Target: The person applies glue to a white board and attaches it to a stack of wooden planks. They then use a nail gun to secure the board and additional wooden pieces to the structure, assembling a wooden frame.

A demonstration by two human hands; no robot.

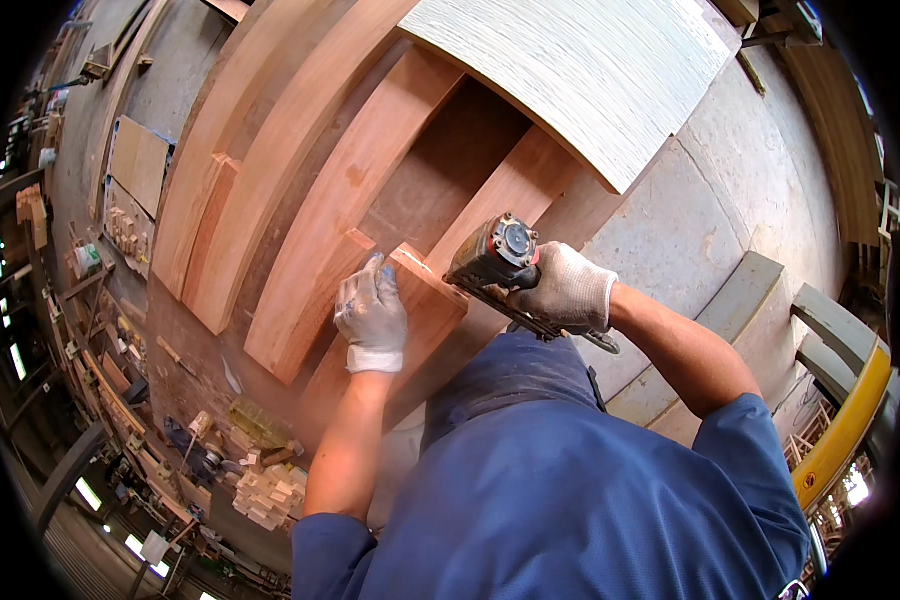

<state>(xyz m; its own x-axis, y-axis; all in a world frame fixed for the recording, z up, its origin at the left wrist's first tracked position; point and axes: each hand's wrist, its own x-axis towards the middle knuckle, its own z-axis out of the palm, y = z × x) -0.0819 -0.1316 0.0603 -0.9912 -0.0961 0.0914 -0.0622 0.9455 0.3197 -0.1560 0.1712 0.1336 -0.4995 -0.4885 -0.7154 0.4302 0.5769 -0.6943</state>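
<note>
The right hand (562, 288) is closed round a nail gun (492, 252), which is held over a short block (430, 312) lying beside a curved rail (510, 195). The left hand (372, 312) is laid near a second block (336, 275), fingers close together, and whether anything is gripped cannot be told. A fastening step appears to be in hand, and a steady tool with fingers well clear is called for next
</note>
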